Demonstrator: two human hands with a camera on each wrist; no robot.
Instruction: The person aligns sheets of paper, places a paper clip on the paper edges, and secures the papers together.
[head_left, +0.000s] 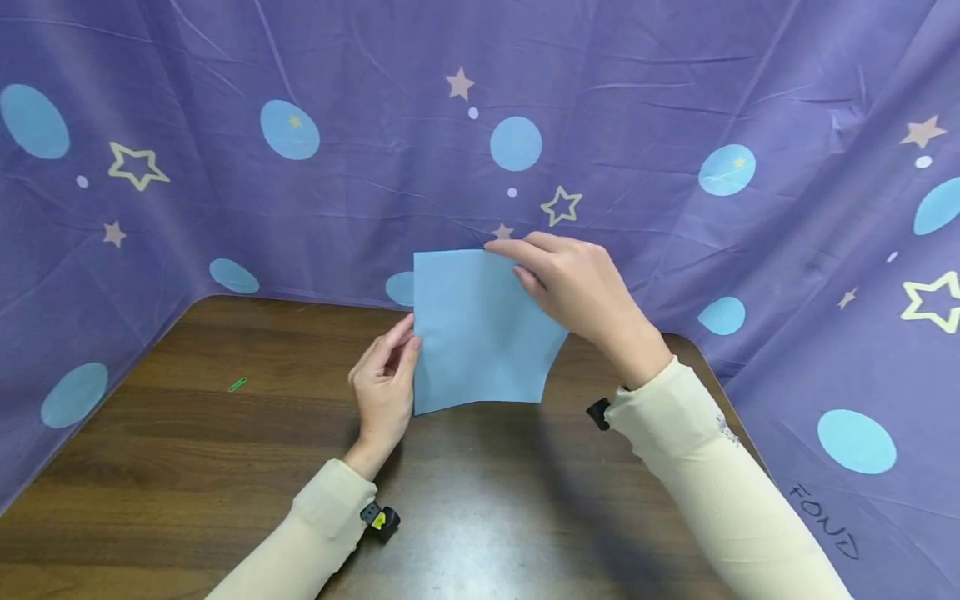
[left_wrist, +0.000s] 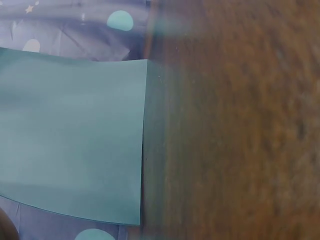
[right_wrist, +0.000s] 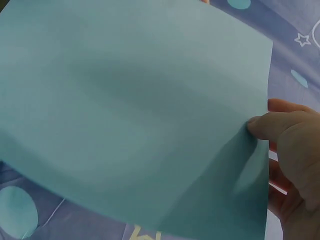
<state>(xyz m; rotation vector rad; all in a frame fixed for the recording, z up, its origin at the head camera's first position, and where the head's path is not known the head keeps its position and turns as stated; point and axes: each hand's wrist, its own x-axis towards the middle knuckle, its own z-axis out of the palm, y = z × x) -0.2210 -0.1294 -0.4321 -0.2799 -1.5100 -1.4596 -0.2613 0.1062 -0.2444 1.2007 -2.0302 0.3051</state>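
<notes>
Left hand [head_left: 384, 390]: pinches the blue paper's [head_left: 480, 333] left edge, likely to steady it.
Right hand [head_left: 576, 283]: pinches farther right, maybe holding it up.
Blue paper: between both hands, over the wooden table [head_left: 187, 467].
Starry cloth [head_left: 637, 75]: hangs far behind.

Your head view looks forward and down over your fingers [head_left: 517, 248]. Your wrist views look from nearer — both share the blue sheet [head_left: 480, 325] beside those fingers.

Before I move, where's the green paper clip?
In the head view, the green paper clip lies on the wooden table, left of the left hand and the blue paper.
</notes>
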